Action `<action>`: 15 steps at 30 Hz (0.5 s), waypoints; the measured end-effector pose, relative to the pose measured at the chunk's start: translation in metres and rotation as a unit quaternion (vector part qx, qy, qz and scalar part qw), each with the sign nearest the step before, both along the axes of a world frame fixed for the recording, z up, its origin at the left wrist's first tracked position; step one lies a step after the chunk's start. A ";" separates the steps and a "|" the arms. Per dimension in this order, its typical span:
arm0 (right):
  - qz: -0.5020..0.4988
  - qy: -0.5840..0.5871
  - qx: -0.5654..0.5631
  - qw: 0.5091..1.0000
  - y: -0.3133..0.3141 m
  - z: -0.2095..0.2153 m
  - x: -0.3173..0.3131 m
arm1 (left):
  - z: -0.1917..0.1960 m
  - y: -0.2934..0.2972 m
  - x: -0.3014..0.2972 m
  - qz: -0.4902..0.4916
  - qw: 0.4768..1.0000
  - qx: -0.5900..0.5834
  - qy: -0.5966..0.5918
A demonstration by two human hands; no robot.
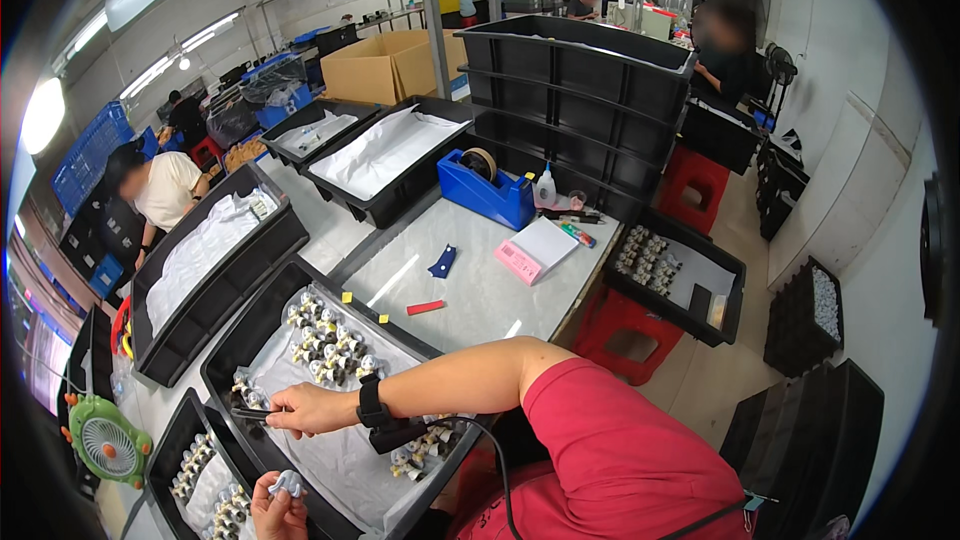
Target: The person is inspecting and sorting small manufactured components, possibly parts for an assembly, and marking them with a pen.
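Observation:
My right hand reaches across a black tray and pinches a thin dark tool, perhaps tweezers, near the tray's left side. A black band with a small box and cable sits on that wrist. Low in the picture, my left hand holds a small pale grey-blue plastic part between its fingertips. Inside the tray, small white, black and cream figurines stand in groups on a white liner. More figurines lie partly hidden under my right forearm.
A second black tray with figurines stands at lower left, near a green fan. The table holds a blue tape dispenser, notepad, red strip and dark blue piece. Stacked black bins rise behind. A co-worker sits left.

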State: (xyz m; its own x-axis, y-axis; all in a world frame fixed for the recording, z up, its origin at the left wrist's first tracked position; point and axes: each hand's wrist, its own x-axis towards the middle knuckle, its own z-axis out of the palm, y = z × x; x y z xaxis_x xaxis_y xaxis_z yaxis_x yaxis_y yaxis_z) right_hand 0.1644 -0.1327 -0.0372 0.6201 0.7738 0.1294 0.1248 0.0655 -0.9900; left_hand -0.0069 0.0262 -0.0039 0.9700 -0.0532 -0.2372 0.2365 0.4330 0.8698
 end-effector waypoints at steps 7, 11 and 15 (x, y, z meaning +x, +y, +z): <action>0.000 0.003 0.000 1.000 0.001 0.000 -0.001 | -0.010 0.012 0.000 0.015 0.999 -0.017 -0.039; 0.005 0.018 0.008 1.000 0.001 0.002 -0.004 | -0.016 0.020 -0.001 0.001 0.999 -0.013 -0.046; 0.010 0.026 0.008 1.000 -0.001 0.002 -0.003 | 0.003 -0.001 -0.002 0.007 0.999 -0.019 -0.044</action>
